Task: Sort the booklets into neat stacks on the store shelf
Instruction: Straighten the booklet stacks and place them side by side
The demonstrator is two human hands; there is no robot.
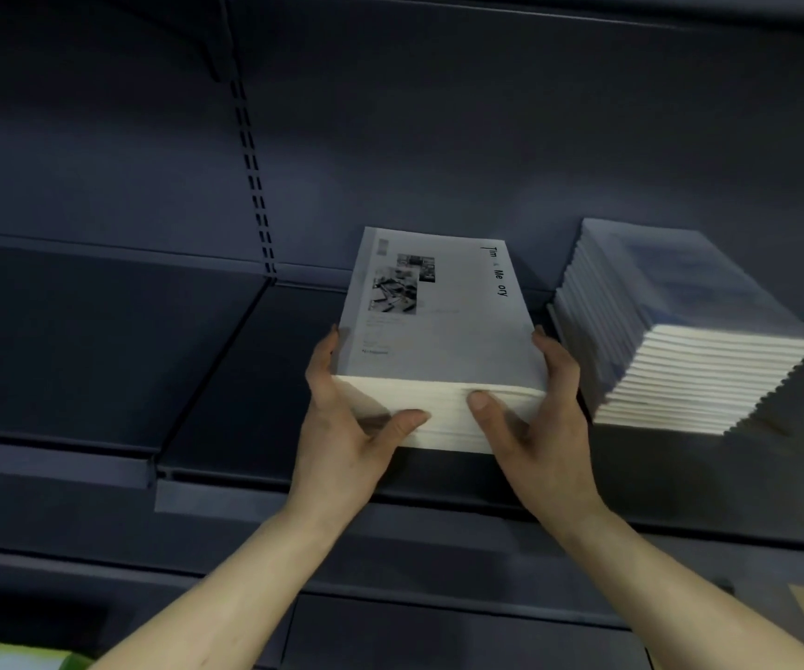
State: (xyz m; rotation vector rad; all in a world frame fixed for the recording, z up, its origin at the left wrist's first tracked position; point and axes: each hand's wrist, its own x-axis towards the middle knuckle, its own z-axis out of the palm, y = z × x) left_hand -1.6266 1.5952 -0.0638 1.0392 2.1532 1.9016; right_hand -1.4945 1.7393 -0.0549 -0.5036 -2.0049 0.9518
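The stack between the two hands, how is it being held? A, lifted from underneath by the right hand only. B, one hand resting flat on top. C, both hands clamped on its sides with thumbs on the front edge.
C: the left hand and right hand flank the stack, thumbs pressed on its front page edges.

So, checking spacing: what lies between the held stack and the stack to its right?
Only the right hand gripping the held stack, then bare shelf beside the other stack, per the head view.
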